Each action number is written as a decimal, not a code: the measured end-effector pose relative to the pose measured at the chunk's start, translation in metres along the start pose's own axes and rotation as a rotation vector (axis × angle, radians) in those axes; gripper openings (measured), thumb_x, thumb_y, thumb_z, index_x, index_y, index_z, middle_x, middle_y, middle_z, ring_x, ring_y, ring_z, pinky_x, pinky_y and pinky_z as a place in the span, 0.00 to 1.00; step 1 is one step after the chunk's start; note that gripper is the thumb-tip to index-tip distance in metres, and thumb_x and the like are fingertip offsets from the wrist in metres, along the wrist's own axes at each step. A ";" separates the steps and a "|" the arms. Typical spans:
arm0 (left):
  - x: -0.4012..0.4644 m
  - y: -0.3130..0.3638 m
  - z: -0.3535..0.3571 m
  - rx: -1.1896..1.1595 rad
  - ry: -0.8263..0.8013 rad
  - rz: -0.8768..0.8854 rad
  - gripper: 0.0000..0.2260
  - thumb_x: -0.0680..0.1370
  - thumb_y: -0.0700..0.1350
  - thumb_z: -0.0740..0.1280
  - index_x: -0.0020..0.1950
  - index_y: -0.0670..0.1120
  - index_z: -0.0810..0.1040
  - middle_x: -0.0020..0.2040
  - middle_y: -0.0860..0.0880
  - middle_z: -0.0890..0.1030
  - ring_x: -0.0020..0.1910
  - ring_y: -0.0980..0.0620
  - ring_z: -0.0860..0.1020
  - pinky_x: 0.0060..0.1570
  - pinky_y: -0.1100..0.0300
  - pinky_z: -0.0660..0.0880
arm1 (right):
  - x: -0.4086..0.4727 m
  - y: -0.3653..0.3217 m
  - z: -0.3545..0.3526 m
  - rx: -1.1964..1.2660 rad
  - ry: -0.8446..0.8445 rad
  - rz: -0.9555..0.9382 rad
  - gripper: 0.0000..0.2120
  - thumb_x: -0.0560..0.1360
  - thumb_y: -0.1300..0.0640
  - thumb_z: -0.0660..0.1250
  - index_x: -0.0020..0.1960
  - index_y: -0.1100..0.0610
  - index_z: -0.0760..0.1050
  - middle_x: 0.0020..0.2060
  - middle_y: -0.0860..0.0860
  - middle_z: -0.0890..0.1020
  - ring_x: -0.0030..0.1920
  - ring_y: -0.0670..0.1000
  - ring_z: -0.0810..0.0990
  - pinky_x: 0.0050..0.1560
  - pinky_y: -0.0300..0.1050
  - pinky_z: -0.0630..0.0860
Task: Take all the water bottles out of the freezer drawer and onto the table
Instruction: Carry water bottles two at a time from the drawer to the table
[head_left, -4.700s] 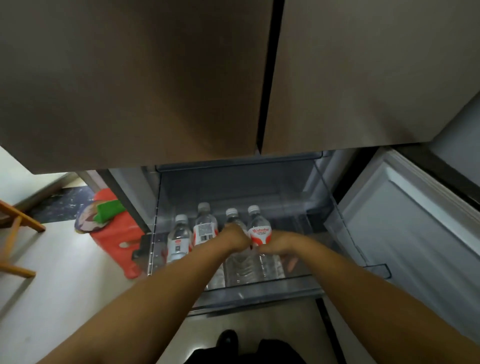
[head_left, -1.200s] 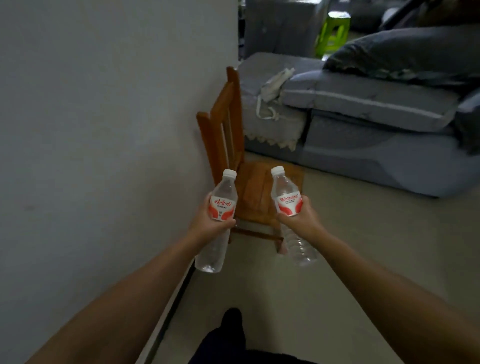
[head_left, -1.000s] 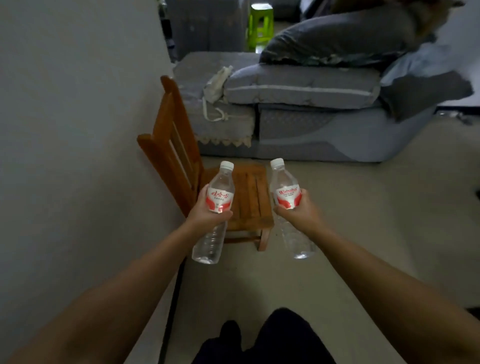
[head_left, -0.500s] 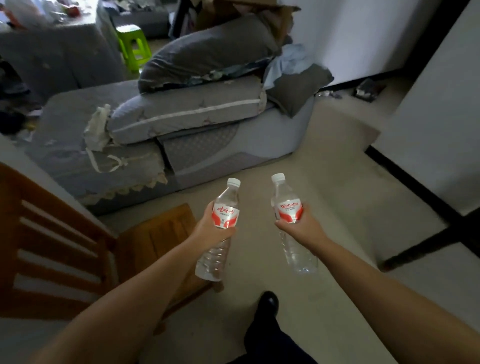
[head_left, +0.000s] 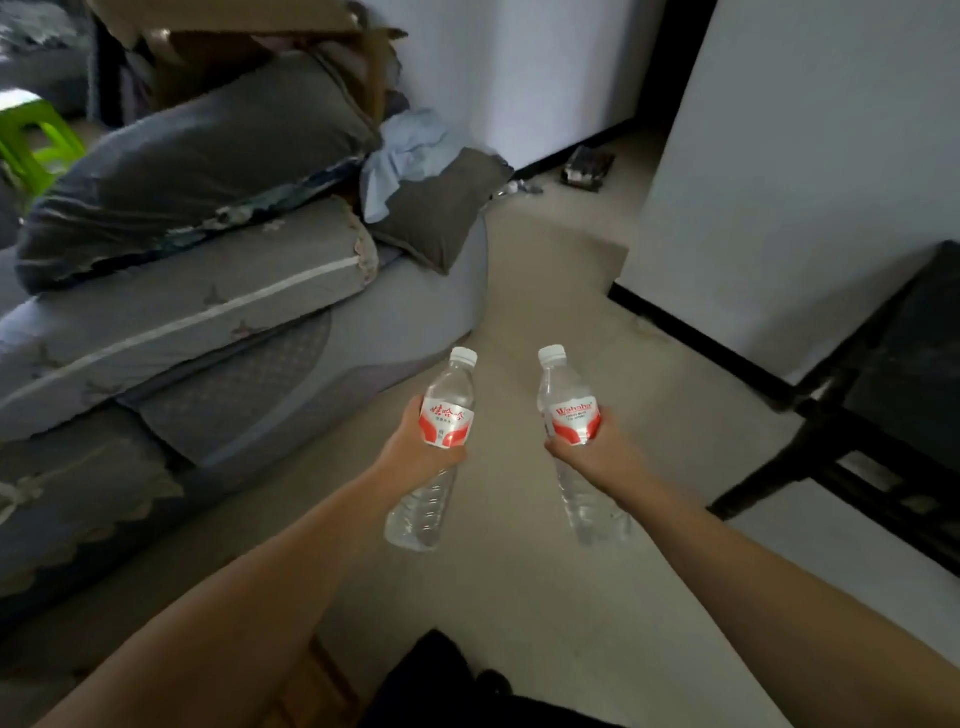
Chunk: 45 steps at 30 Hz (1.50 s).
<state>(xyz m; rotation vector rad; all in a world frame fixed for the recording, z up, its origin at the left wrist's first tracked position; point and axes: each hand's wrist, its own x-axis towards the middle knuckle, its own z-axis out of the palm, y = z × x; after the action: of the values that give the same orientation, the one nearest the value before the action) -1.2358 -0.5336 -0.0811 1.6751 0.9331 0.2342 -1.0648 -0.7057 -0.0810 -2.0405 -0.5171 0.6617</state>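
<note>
I hold two clear water bottles with white caps and red-and-white labels out in front of me, above the floor. My left hand (head_left: 415, 457) is wrapped around the middle of the left bottle (head_left: 447, 395), which tilts a little to the right. My right hand (head_left: 597, 457) grips the right bottle (head_left: 566, 395) at its label, and this one leans slightly left. A dark table (head_left: 904, 364) shows at the right edge. The freezer drawer is out of view.
A grey sofa (head_left: 208, 332) piled with cushions and bedding fills the left side. A white wall corner (head_left: 779, 182) stands at the right, with bare floor (head_left: 545, 270) between it and the sofa. A green stool (head_left: 31, 135) sits far left.
The view has swung to the right: the wooden chair has left the frame, the sofa has slid left, and the dark table has come in at the right. Both bottles stay in my hands.
</note>
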 end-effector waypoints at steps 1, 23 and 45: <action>0.012 0.005 0.005 0.008 -0.027 0.013 0.31 0.66 0.38 0.75 0.66 0.50 0.67 0.53 0.47 0.79 0.51 0.47 0.81 0.51 0.51 0.79 | 0.007 0.002 -0.005 0.017 0.015 0.020 0.23 0.64 0.53 0.76 0.56 0.52 0.71 0.45 0.49 0.80 0.43 0.46 0.81 0.40 0.39 0.77; 0.400 0.173 0.092 0.228 -0.594 0.162 0.33 0.66 0.44 0.76 0.68 0.53 0.66 0.55 0.50 0.79 0.52 0.51 0.79 0.52 0.55 0.76 | 0.307 -0.039 -0.079 0.115 0.464 0.334 0.31 0.65 0.47 0.75 0.63 0.52 0.65 0.48 0.47 0.76 0.42 0.46 0.75 0.33 0.34 0.66; 0.575 0.361 0.432 0.368 -0.964 0.276 0.34 0.61 0.49 0.77 0.64 0.55 0.66 0.50 0.54 0.80 0.49 0.52 0.81 0.51 0.53 0.78 | 0.459 0.069 -0.367 0.301 0.711 0.522 0.36 0.69 0.52 0.74 0.71 0.54 0.59 0.55 0.49 0.74 0.52 0.50 0.76 0.46 0.41 0.74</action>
<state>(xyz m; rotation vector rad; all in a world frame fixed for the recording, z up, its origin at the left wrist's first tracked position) -0.4339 -0.4721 -0.0816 1.9349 0.0103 -0.5643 -0.4731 -0.7036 -0.0907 -1.9516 0.5121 0.2395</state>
